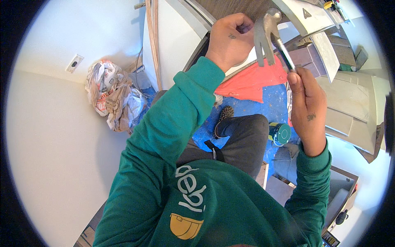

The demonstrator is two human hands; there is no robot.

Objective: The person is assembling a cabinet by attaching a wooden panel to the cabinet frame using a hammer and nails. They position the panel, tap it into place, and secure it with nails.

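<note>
1. The work in hand is looking partway along: a dark wood-grain panel (230,7) is standing before the person, with a white-faced panel (175,39) rising beside it on the left.
2. Whether these pieces are already being held by fasteners is not showing, and no nail is appearing near the hands, so how many blows are done is impossible to judge.
3. What seems to be left is the hammering itself; the hammer (269,32) is hanging up near the panel's edge, and no contact with the wood is showing.
4. Loose flat panels (347,101) are lying stacked on the right, which is suggesting that more pieces are waiting.
5. The right hand (308,103) is gripping the hammer by its handle, thumb pressing along it.
6. The left hand (231,41) is curling into a loose fist by the dark panel, just beside the hammer's head; its fingertips are hiding, so whether it is pinching something I cannot say.
7. The hammer is showing a dull grey metal head, its two claw prongs pointing back toward the person and its rounded end facing away; a shiny metal shaft is running down to a darker grip.
8. Below, a red sheet (249,87) is hanging over a blue floor covering (242,108).
</note>
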